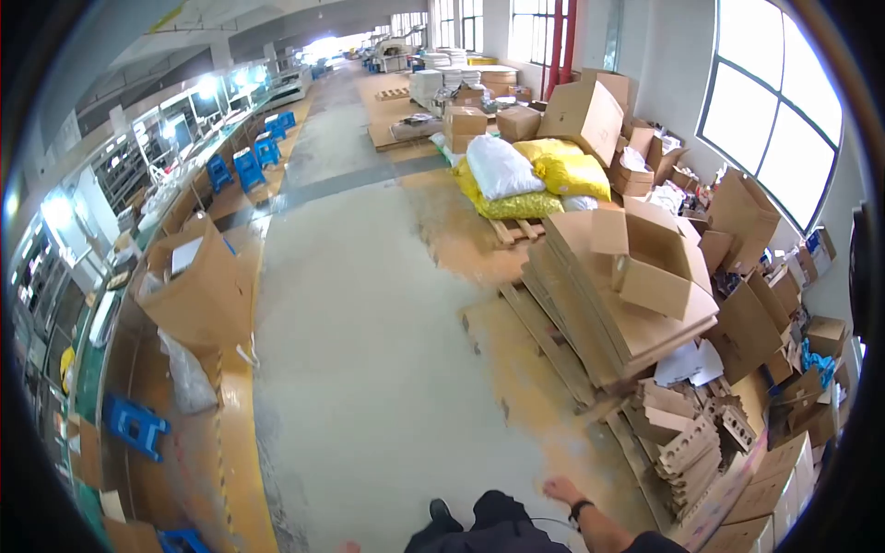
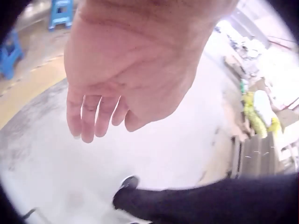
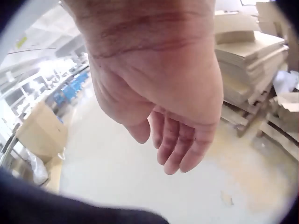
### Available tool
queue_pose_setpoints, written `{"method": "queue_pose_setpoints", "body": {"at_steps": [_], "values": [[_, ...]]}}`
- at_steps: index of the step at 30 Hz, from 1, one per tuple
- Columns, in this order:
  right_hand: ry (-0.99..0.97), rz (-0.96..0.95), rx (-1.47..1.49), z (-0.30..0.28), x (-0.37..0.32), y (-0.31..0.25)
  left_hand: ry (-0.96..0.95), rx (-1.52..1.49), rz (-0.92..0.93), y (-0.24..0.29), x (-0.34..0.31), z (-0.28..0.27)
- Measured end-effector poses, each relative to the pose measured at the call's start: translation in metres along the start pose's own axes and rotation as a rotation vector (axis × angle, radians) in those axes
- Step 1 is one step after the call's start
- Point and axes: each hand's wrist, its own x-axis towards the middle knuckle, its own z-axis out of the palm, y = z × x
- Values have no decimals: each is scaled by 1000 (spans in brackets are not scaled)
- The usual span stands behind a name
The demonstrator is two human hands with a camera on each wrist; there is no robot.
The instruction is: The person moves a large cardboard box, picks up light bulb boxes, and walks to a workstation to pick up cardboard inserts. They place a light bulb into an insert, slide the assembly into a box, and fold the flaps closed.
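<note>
My left hand (image 2: 126, 70) hangs over the pale floor (image 2: 173, 149) in the left wrist view, its fingers loose and slightly parted, holding nothing. Only a sliver of that hand shows at the bottom edge of the head view. The right hand (image 3: 163, 98) dangles with relaxed, lightly bent fingers and nothing in them. In the head view the right hand (image 1: 559, 488) is out to the side of the body, a dark band (image 1: 580, 508) round its wrist. Nearest to it is a wooden pallet (image 1: 636, 461) with torn cardboard pieces (image 1: 687, 452).
On the right, flattened cardboard (image 1: 590, 304) is stacked on a pallet under an open box (image 1: 659, 263). Farther off lie yellow sacks (image 1: 576, 173) and a white sack (image 1: 502, 169). Along the left run a workbench (image 1: 92, 341), a large carton (image 1: 198, 286) and blue stools (image 1: 135, 424).
</note>
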Motion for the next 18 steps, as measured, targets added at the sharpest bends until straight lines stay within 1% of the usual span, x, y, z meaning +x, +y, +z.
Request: {"method": "queue_pose_setpoints", "body": {"at_steps": [1, 2, 3, 4, 5, 6, 7, 8, 10, 11, 12, 13, 14, 15, 16, 17, 18], "values": [[6, 142, -29, 21, -4, 24, 38, -17, 62, 34, 57, -54], [-64, 244, -73, 41, 0, 44, 236, 91, 130, 73, 104, -81], [-155, 47, -37, 75, 5, 103, 330, 160, 189, 134, 140, -133], [-443, 95, -477, 79, 4, 105, 360, 183, 190, 186, 179, -180], [-496, 321, -267, 72, -22, 79, 372, 205, 246, 235, 208, -225], [-489, 426, -155, 51, -20, 44, 468, 30, 329, 275, 233, -255], [-500, 460, -126, 36, 3, 25, 576, -145, 419, 308, 259, -279], [-501, 475, -113, 23, 37, 14, 589, -134, 426, 327, 284, -295], [-490, 457, -123, -19, 121, -10, 511, -66, 251, 374, 323, -321], [-492, 433, -140, -36, 166, -23, 547, -29, 323, 377, 356, -320], [-501, 393, -160, -53, 214, -34, 562, 1, 370, 357, 370, -308], [-497, 350, -192, -79, 269, -48, 299, 323, 343, 354, 382, -312], [-471, 296, -226, -111, 329, -65, 221, 287, 427, 340, 394, -302], [-422, 253, -252, -149, 392, -87, -30, 208, 215, 345, 398, -304], [-351, 210, -279, -195, 455, -119, -63, 92, 156, 325, 414, -284], [-78, -189, -427, -214, 531, -111, 91, -47, 192, 331, 398, -284], [-122, -185, -771, -268, 597, -164, 76, -118, 132, 334, 394, -285]]}}
